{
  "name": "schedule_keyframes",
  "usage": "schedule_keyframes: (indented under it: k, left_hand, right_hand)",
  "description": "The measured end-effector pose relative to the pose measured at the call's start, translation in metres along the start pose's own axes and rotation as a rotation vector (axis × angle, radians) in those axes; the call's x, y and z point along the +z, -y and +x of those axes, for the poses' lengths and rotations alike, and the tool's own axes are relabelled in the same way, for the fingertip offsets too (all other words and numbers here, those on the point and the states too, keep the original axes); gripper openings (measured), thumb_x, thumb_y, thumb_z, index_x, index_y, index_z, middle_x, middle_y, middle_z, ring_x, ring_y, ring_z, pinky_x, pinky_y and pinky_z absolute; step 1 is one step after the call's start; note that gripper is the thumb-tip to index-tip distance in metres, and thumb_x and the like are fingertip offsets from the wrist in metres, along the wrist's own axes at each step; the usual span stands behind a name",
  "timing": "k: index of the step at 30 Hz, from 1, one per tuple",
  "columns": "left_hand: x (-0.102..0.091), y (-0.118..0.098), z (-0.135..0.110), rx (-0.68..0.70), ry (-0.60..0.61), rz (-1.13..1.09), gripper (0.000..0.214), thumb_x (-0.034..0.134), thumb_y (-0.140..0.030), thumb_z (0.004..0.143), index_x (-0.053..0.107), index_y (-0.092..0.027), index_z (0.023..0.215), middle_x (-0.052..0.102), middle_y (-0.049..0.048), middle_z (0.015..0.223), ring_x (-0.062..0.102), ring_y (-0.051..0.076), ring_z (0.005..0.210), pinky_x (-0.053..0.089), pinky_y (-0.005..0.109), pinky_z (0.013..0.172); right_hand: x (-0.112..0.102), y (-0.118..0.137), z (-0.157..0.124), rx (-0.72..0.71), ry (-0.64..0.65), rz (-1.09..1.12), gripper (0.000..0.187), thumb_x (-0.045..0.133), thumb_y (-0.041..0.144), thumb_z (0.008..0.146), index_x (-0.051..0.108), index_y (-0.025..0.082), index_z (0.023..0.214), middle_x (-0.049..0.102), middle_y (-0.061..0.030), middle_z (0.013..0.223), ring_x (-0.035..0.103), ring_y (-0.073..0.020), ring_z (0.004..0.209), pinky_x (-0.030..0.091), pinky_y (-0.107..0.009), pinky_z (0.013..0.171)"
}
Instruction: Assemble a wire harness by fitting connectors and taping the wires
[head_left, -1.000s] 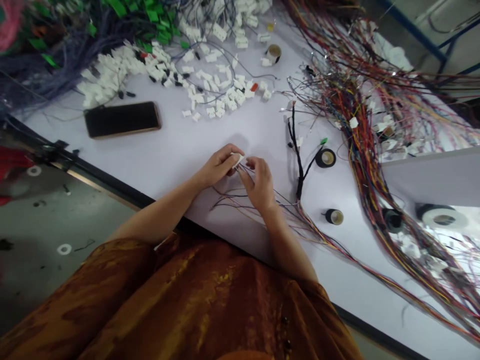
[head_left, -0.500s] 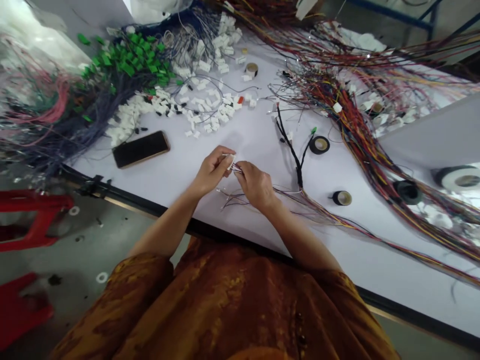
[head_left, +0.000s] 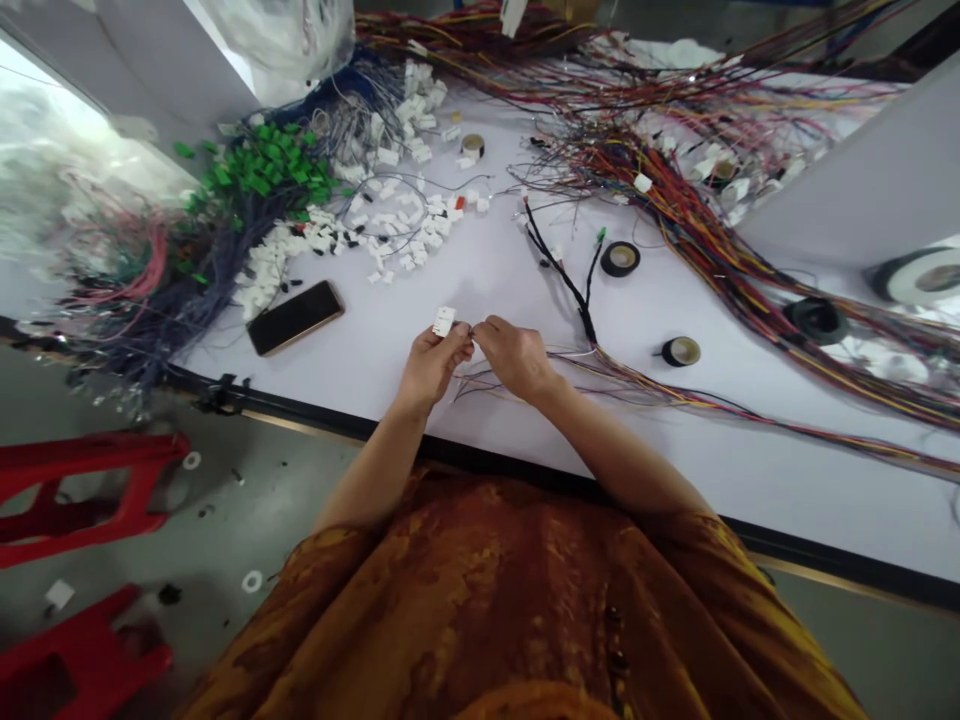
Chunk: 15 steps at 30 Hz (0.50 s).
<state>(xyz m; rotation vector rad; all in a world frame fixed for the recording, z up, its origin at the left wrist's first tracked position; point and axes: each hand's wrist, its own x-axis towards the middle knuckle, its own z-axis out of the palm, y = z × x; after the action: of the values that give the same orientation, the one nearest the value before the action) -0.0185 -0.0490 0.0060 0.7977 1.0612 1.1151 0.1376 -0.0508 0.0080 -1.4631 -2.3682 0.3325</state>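
Two hands, nearly touching, above white worktable [head_left: 675,470]: left hand [head_left: 431,368] pinching white plastic connector [head_left: 444,321] upright, fingers closed; right hand [head_left: 514,358] clenched on thin wires [head_left: 487,386] just right of connector. Three tape rolls [head_left: 619,258] beyond connector; one phone [head_left: 295,317] left of it; one black-taped wire harness [head_left: 562,270] to its right.

**Bare hands, pair, pinching close together**

Left hand [head_left: 431,368]: rising from the wrist, palm turning inward, fingers [head_left: 448,342] curling up and pinching. Right hand [head_left: 514,358]: angling in from the other side, back facing up, fingers [head_left: 486,332] bending down and pinching just beside the left. Left forearm [head_left: 379,460] and right forearm [head_left: 607,440]: bare, reaching forward, converging toward the hands.
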Motion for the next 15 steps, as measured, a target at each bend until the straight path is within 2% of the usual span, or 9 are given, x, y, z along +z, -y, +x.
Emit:
schedule_keyframes:
  k: [4, 8, 10, 12, 14, 15]
  left_hand:
    - [0.008, 0.001, 0.0, 0.049, -0.093, 0.037, 0.024, 0.077, -0.033, 0.077, 0.062, -0.015, 0.073, 0.061, -0.0016, 0.063, 0.056, 0.006, 0.056, 0.047, 0.019, 0.057]
    - [0.008, 0.002, 0.003, 0.132, -0.101, 0.063, 0.024, 0.075, -0.033, 0.08, 0.061, -0.015, 0.073, 0.059, -0.0027, 0.062, 0.057, 0.006, 0.056, 0.046, 0.019, 0.057]
    - [0.008, 0.002, 0.006, 0.149, -0.088, 0.053, 0.024, 0.075, -0.031, 0.081, 0.06, -0.015, 0.071, 0.059, -0.0029, 0.062, 0.057, 0.005, 0.056, 0.046, 0.018, 0.056]
    - [0.007, 0.003, 0.007, 0.144, -0.088, 0.013, 0.024, 0.076, -0.029, 0.081, 0.061, -0.014, 0.07, 0.059, -0.003, 0.061, 0.057, 0.005, 0.055, 0.047, 0.018, 0.055]
    - [0.006, 0.005, 0.009, 0.124, -0.105, -0.037, 0.022, 0.077, -0.026, 0.081, 0.062, -0.013, 0.071, 0.059, -0.0031, 0.061, 0.058, 0.005, 0.055, 0.047, 0.017, 0.054]
    - [0.005, 0.005, 0.01, 0.113, -0.115, -0.056, 0.02, 0.077, -0.026, 0.081, 0.063, -0.013, 0.072, 0.06, -0.0031, 0.061, 0.058, 0.005, 0.055, 0.047, 0.017, 0.054]
  right_hand:
    - [-0.003, -0.001, -0.001, 0.022, 0.021, 0.021, 0.023, 0.042, 0.026, 0.102, 0.064, 0.021, 0.099, 0.068, -0.006, 0.099, 0.058, -0.0149, 0.071, 0.028, -0.029, 0.054]
    - [-0.018, -0.02, -0.016, 0.097, -0.033, 0.245, 0.022, 0.05, 0.031, 0.101, 0.067, 0.019, 0.109, 0.07, -0.0071, 0.1, 0.063, -0.0161, 0.083, 0.041, -0.027, 0.069]
    - [-0.03, -0.038, -0.032, 0.103, -0.073, 0.343, 0.02, 0.055, 0.028, 0.097, 0.068, 0.018, 0.109, 0.069, -0.0071, 0.098, 0.063, -0.0161, 0.084, 0.044, -0.027, 0.076]
    - [-0.044, -0.064, -0.053, 0.109, -0.109, 0.372, 0.018, 0.055, 0.025, 0.095, 0.071, 0.018, 0.099, 0.069, -0.0064, 0.095, 0.062, -0.0163, 0.084, 0.045, -0.028, 0.079]
    - [-0.06, -0.095, -0.079, 0.186, -0.205, 0.348, 0.019, 0.054, 0.025, 0.093, 0.071, 0.018, 0.091, 0.07, -0.0065, 0.092, 0.062, -0.0173, 0.085, 0.046, -0.03, 0.081]
    - [-0.068, -0.113, -0.093, 0.267, -0.277, 0.313, 0.019, 0.053, 0.026, 0.093, 0.07, 0.018, 0.088, 0.07, -0.0068, 0.091, 0.062, -0.0181, 0.085, 0.046, -0.031, 0.082]
